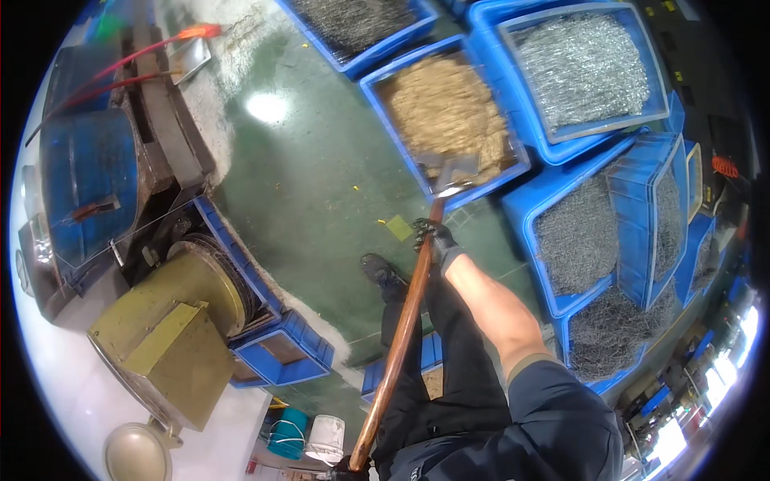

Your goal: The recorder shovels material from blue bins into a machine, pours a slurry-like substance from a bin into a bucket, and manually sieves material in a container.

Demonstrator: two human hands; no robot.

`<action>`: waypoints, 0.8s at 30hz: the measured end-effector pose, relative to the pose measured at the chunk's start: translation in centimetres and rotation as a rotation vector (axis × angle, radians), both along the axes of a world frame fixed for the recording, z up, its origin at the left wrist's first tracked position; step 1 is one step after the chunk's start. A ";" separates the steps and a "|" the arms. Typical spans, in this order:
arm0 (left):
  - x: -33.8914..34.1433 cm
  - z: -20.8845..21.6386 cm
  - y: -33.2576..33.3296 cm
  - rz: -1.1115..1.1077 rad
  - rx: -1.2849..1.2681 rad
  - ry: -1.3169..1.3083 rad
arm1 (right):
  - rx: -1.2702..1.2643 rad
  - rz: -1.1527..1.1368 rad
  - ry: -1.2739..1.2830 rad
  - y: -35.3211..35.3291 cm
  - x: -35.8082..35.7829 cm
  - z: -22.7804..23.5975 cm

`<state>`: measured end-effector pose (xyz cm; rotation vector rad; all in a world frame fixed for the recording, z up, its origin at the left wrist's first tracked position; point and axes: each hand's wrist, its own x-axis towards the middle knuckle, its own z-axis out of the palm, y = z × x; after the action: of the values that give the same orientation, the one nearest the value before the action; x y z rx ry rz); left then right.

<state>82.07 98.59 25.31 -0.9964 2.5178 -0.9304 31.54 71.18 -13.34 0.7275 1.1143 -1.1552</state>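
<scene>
- While the wooden-handled shovel [399, 341] slants across the middle of the view, its metal blade [459, 170] sits inside the near end of a blue bin [501, 178], right at the loose tan material [445, 104]!
- Right hand [434, 237], black-gloved: fingers wrapped round the upper shaft, just behind the blade's socket, forearm reaching out of a dark sleeve [553, 413].
- Left hand [348, 468], down at the lower edge by the handle's butt end: mostly cut off, so how tightly its fingers close, I cannot tell.
- Just beyond, to the right, a bigger blue tub [525, 100] is loaded with shiny silvery pieces [581, 68].
- Below that, more blue containers, packed with dark grey, wiry-looking stuff [576, 240].
- Over on the left, an olive-coloured machine [180, 353], and near it a teal bucket [287, 434] beside a white one.
- Underfoot, green floor [297, 168], with one dark shoe [383, 272] planted left of the shaft!
</scene>
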 end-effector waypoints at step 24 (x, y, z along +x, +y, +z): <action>-0.3 -4.2 5.7 1.356 1.272 0.359 | -0.079 0.188 0.163 5.8 5.6 2.8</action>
<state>81.76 104.25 21.11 -1.7889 1.3272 1.1033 37.13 77.02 -10.53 0.4628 1.2380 -1.1061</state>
